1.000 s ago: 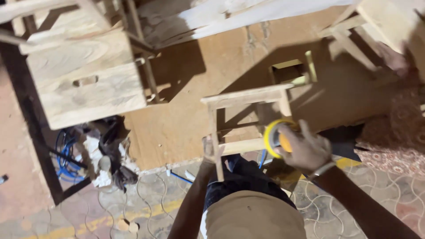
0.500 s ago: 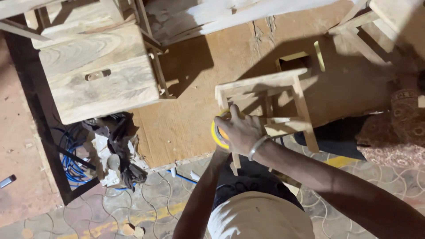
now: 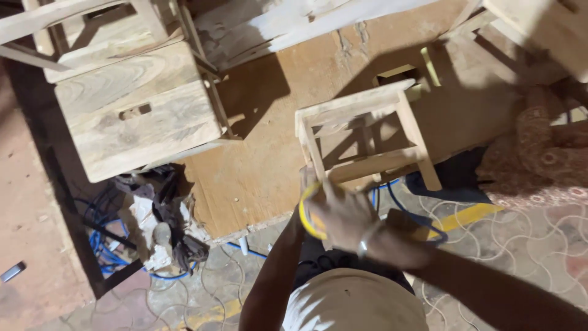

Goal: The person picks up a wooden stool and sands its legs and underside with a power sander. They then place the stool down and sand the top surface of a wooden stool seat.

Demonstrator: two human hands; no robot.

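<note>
Hands meeting low centre: right hand (image 3: pixel 343 214) is gripping a yellow tape roll (image 3: pixel 308 213) against the near leg of a small wooden stool frame (image 3: pixel 361 132); left hand is lying hidden behind it, grip impossible to tell. Finished wooden stool (image 3: pixel 131 116) is sitting on the plywood sheet (image 3: pixel 269 153), well apart to the left.

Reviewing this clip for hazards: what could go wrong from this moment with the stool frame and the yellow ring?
The stool frame stands partly past the edge of the plywood sheet, so it might tip or slide off. Blue cable and rags on the floor could snag a foot. The right hand with the yellow ring covers the left hand, so the grip there may be unsure.
</note>
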